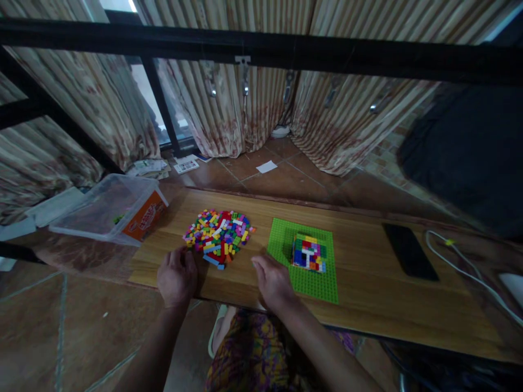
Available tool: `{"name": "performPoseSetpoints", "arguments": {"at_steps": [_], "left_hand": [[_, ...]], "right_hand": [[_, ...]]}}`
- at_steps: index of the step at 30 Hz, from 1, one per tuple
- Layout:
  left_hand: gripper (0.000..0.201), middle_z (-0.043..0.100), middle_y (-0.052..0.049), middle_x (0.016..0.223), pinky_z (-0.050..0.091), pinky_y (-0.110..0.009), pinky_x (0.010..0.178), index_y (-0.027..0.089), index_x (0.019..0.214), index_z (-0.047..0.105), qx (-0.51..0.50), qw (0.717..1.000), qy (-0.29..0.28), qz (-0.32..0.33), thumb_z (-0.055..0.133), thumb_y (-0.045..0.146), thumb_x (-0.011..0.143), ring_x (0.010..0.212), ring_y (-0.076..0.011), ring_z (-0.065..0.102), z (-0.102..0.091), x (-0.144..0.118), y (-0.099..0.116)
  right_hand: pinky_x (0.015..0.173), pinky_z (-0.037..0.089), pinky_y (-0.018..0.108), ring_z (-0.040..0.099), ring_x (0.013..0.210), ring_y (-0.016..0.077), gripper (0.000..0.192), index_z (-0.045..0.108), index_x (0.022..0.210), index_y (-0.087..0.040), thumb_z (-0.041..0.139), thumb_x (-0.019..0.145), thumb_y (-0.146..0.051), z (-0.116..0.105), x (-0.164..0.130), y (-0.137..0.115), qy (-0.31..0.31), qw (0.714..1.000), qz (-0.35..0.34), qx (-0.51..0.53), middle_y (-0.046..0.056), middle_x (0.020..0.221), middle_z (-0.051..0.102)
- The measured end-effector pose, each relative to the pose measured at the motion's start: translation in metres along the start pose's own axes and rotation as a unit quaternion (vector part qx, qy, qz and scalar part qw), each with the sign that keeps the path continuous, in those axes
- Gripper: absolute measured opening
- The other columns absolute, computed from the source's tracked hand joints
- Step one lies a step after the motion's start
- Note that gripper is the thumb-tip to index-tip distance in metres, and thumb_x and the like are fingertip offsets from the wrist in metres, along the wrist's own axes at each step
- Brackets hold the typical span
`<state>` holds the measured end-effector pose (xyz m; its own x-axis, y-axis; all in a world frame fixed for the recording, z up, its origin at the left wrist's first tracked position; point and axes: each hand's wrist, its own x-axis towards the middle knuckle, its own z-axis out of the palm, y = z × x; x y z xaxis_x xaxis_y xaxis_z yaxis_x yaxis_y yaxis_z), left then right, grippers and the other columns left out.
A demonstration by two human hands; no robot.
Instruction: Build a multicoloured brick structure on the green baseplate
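My left hand [177, 275] rests on the table at the near left edge of a pile of toy building bricks [223, 234]. Its fingers curl downward, and whatever they may hold is hidden. Between the pile and a green baseplate [281, 231], my right hand [275, 280] is closed with the thumb over the curled fingers; its contents, if any, cannot be made out. On the baseplate stands a squarish block built of multicoloured bricks [309, 252], with white, blue, red and yellow on top. Light blue bricks [211, 260] lie at the pile's near edge.
A clear plastic box [93, 212] with an orange label stands left of the wooden table [368, 305]. A black phone [409, 251] and a white cable [469, 272] lie on the right. A dark metal rail [261, 46] crosses above, before striped curtains [229, 114].
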<state>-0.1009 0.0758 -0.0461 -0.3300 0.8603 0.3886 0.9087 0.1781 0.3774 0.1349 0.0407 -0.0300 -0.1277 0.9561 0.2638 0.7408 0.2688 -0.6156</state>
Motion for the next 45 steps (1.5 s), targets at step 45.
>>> {"name": "performPoseSetpoints", "arguments": {"at_steps": [45], "left_hand": [[0.036,0.065,-0.009,0.101,0.04,-0.029,0.068,0.018,0.11,0.065,0.02,0.998,-0.039,-0.037,0.049,0.041,0.087,0.083,-0.0199,0.06,-0.009,0.005,0.008]], "right_hand": [[0.076,0.055,0.034,0.069,0.081,0.0201,0.024,0.07,0.097,-0.02,0.06,0.082,-0.036,-0.107,-0.056,0.081,0.206,0.948,0.223,0.101,0.006,0.091,0.073]]}}
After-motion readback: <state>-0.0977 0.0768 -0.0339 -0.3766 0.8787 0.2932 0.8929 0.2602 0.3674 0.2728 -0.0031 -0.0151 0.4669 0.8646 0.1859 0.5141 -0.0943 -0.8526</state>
